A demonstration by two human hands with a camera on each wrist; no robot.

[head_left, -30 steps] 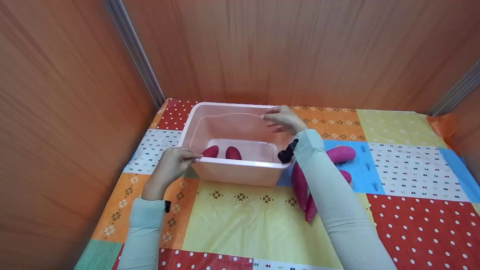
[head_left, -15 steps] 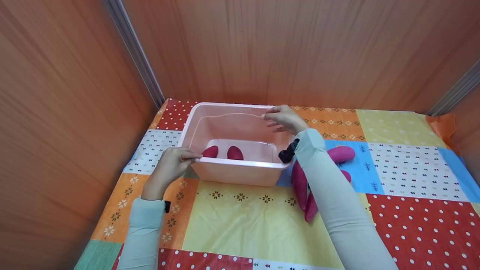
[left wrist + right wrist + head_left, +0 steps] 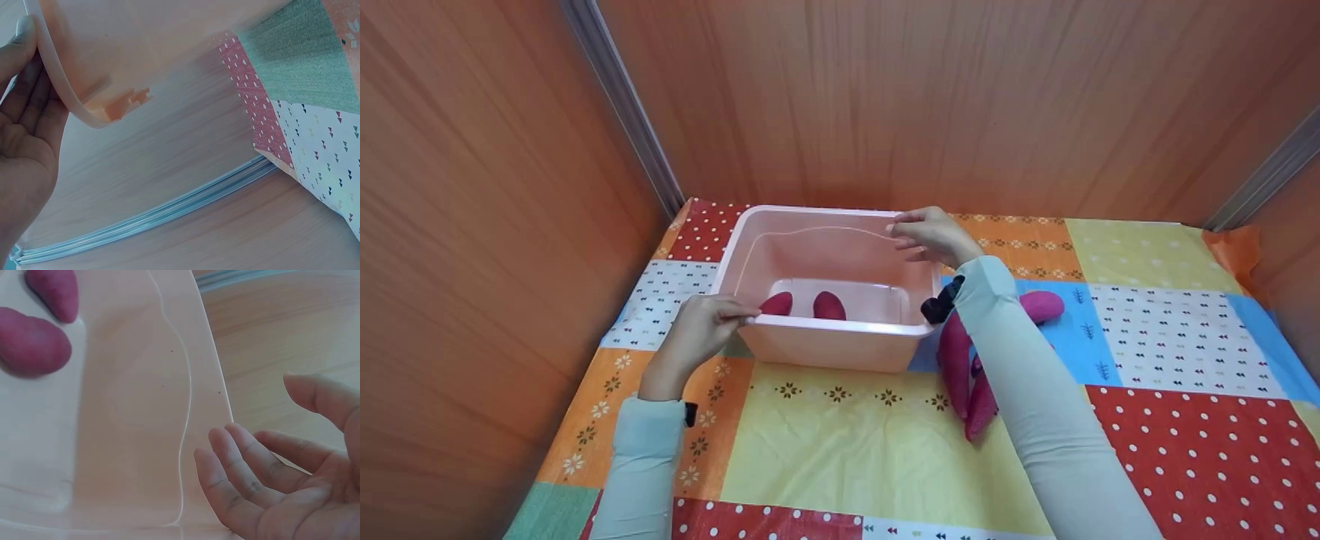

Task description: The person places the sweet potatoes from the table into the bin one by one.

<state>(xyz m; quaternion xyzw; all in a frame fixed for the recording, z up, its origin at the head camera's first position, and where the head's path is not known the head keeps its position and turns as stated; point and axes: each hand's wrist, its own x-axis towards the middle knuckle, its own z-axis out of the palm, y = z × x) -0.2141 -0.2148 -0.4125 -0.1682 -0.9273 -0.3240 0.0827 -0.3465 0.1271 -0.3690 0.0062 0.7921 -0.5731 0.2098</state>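
A pale pink plastic bin [image 3: 832, 346] stands on the patchwork cloth, and two purplish-red sweet potatoes [image 3: 829, 306] lie on its floor. At the near left corner my left hand [image 3: 697, 330] pinches the rim between thumb and fingers, which the left wrist view also shows. My right hand [image 3: 936, 235] hovers at the far right corner of the bin. In the right wrist view its fingers are loosely bent by the rim, the thumb is spread away, and nothing is held. More sweet potatoes [image 3: 954, 364] lie right of the bin, partly hidden by my right forearm.
A wood-grain panel [image 3: 840, 97] rises close behind the bin, and another [image 3: 472, 225] stands to the left. Metal strips [image 3: 619, 105] run along the corners. The patchwork cloth [image 3: 810, 450] covers the surface in front and to the right.
My right hand has shifted slightly to the right along the far corner of the bin. My left hand keeps its pinch on the rim, and the head view has drifted a little.
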